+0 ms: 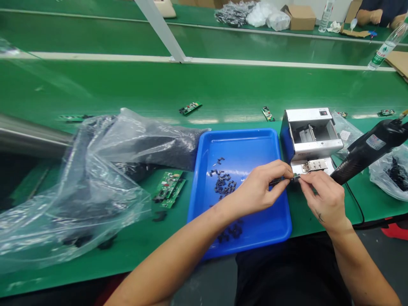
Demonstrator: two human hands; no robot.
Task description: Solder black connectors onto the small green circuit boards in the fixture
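Over the right rim of the blue tray (284, 212), my left hand (266, 185) pinches a small circuit board (296, 176), mostly hidden by fingers. A dark piece shows beneath the left fingers. My right hand (325, 193) is closed on the board's other end, its fingertips almost meeting the left ones. Just beyond them stands a metal box-shaped device (315, 146) with a small metal block (315, 165) at its front. Many small black plastic parts (225, 182) lie loose in the tray, partly behind my left forearm.
Left of the tray are stacked circuit boards (168, 187) and a large clear plastic bag (105, 157) of dark parts. A black cylindrical tool (366, 148) slants in at right, near a bag of black parts (397, 174). More boards (190, 108) lie along the back strip.
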